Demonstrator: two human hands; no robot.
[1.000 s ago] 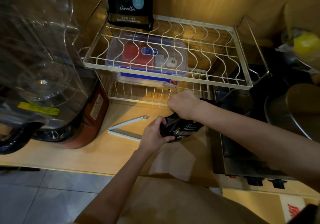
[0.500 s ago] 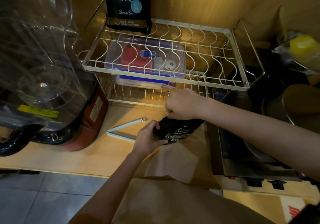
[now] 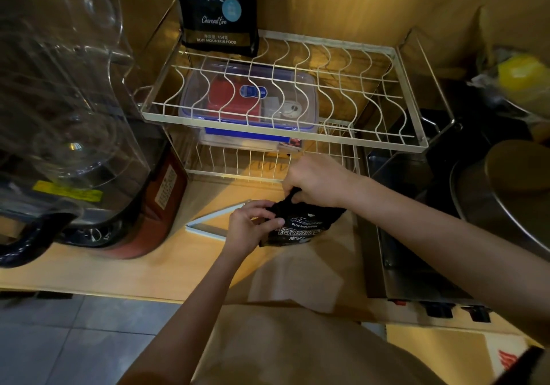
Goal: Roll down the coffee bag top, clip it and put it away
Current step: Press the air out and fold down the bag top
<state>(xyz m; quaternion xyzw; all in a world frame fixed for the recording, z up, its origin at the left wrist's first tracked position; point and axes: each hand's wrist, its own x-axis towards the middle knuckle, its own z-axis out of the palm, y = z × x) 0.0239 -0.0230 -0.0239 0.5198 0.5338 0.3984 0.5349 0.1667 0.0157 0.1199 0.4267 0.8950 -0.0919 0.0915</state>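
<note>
Both hands pinch the black coffee bag point(image 3: 300, 224) on the worktop point(image 3: 166, 268): left hand point(image 3: 248, 225) closed on its left edge, right hand point(image 3: 315, 180) closed on the crumpled top. It looks soft, light and foldable; the open white clip point(image 3: 208, 221) lies just left.

Black coffee bag point(image 3: 300, 224) on wooden counter point(image 3: 148, 268), gripped by left hand point(image 3: 250, 227) at its left edge and right hand point(image 3: 315, 180) at its crumpled top. White clip point(image 3: 208, 221) lying open just left. Wire rack point(image 3: 282, 99) beyond, second bag point(image 3: 217, 9) upright on it.
</note>
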